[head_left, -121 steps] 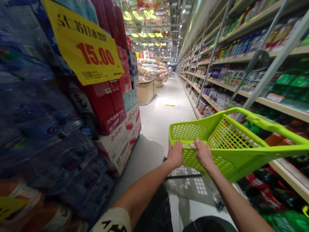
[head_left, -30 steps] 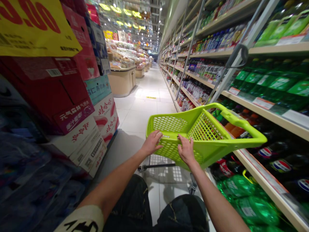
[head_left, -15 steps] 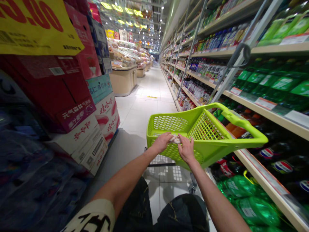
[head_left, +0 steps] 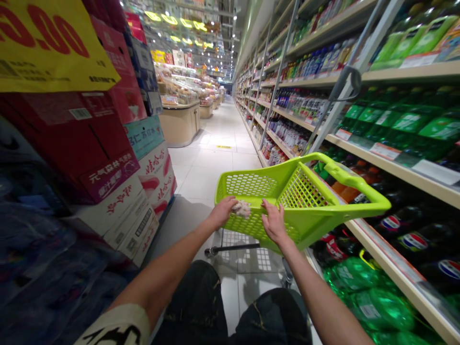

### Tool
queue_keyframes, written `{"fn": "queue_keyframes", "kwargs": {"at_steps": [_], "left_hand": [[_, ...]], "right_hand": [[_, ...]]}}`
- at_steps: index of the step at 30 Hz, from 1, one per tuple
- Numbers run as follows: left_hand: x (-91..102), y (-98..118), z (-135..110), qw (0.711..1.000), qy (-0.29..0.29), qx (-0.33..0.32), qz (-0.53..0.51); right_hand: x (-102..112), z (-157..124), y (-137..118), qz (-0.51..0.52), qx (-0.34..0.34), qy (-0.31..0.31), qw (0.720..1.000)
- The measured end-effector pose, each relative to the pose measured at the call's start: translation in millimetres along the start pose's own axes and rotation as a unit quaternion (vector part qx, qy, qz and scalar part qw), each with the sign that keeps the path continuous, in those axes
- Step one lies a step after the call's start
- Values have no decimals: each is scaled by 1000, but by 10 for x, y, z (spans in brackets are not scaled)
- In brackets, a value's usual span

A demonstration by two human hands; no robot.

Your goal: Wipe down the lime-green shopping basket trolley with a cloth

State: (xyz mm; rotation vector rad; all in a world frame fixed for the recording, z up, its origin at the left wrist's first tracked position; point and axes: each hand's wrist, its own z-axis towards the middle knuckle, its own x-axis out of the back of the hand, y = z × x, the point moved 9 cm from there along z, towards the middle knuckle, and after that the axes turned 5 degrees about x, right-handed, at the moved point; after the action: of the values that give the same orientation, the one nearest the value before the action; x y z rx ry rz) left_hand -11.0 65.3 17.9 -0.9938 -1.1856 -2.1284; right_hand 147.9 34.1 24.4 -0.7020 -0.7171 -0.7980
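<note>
While left hand [head_left: 221, 214] grips crumpled pale cloth [head_left: 241, 209] at near rim of green cart [head_left: 312, 222], right hand [head_left: 273, 223] lies there too, fingers loosely spread. Better, I think: press cloth flat, follow rim evenly, let right hand steady cart. Shelf [head_left: 395, 167] with bottles [head_left: 409, 125] stands close at right; stacked cartons [head_left: 155, 166] at left.

Left fingers [head_left: 228, 203] partly hide the pale cloth [head_left: 242, 209]; the edge crops the yellow sign [head_left: 53, 50].
</note>
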Motion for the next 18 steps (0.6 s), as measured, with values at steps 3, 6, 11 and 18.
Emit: {"fn": "queue_keyframes", "kwargs": {"at_steps": [3,6,11,18], "left_hand": [[-349,521,195,996,-35,-74,-26],[-491,741,315,995,-34,-86,-39],[-164,199,126,999,-44,-9,-2],[39,-9,24,999,-25,20,14]], "right_hand": [[-13,7,-26,-19,6,-1,1000],[11,-11,-26,-41,26,0,999],[108,-56,66,-42,38,21,998],[99,-13,105,9,-6,39,999]]}}
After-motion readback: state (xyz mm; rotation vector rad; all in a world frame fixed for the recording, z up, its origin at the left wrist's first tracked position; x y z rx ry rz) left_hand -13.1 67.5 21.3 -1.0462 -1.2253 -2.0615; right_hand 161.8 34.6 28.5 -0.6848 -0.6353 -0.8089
